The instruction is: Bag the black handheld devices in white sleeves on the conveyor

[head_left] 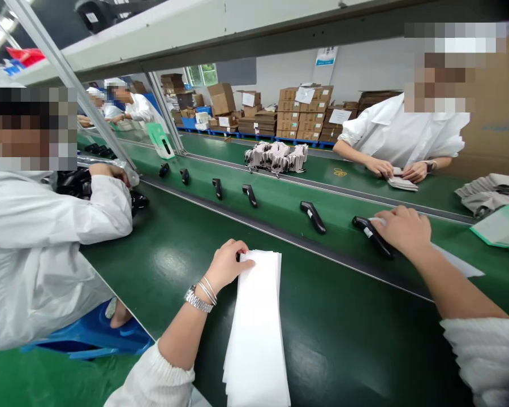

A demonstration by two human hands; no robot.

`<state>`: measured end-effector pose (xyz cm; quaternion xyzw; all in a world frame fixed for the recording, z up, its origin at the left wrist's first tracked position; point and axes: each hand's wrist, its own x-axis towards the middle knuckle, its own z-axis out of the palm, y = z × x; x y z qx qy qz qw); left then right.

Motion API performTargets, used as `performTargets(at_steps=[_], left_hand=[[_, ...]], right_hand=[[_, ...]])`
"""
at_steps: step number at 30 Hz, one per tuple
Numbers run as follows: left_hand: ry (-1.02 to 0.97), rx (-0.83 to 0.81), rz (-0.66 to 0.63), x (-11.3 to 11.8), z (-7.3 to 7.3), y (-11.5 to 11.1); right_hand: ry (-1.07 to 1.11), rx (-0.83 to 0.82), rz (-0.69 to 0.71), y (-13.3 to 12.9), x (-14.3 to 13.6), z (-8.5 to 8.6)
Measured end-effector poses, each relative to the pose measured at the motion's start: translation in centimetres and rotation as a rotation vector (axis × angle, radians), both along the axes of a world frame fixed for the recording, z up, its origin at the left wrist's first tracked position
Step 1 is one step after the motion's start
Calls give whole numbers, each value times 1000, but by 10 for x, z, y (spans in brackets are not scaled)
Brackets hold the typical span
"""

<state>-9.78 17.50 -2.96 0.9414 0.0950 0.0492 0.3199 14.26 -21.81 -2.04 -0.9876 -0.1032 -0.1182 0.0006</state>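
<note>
A stack of long white paper-like sleeves (258, 328) lies on the green worktable in front of me. My left hand (230, 261) is closed on the stack's far end, thumb on top and fingers at the side. A small dark bit shows by those fingers; I cannot make out what it is. Over the green belt, my right hand (402, 229) has its fingers bent down on a single white sleeve (458, 263), which sticks out beneath the wrist. Just left of that hand lies a black angled handheld device (372, 236) with a white label; the fingertips are close beside it.
More black devices (313, 217) lie spaced along the belt (275, 217). A metal rail (186, 198) divides belt from table. A co-worker (38, 226) sits at left, arm over black devices. Opposite, another person (401, 135) handles pale pouches (402, 180). A beam (220, 28) crosses overhead.
</note>
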Motion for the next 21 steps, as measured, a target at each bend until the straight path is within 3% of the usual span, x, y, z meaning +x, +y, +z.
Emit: performTargets(at_steps=[4, 7, 10, 11, 13, 17, 21], left_hand=[[-135, 35, -51, 6, -5, -5], [-191, 89, -72, 6, -3, -8], [-226, 110, -120, 4, 0, -8], [-229, 122, -137, 3, 2, -8], [-231, 168, -161, 0, 6, -10], [-266, 250, -196, -6, 17, -16], [-330, 181, -206, -12, 27, -27]], right_hand=[[209, 58, -99, -7, 2, -34], [147, 319, -133, 7, -3, -32], [116, 976, 30, 45, -20, -9], [173, 1261, 127, 62, -29, 0], [291, 1618, 326, 101, -54, 17], [408, 1783, 538, 170, -102, 36], [484, 1758, 595, 205, -127, 35]])
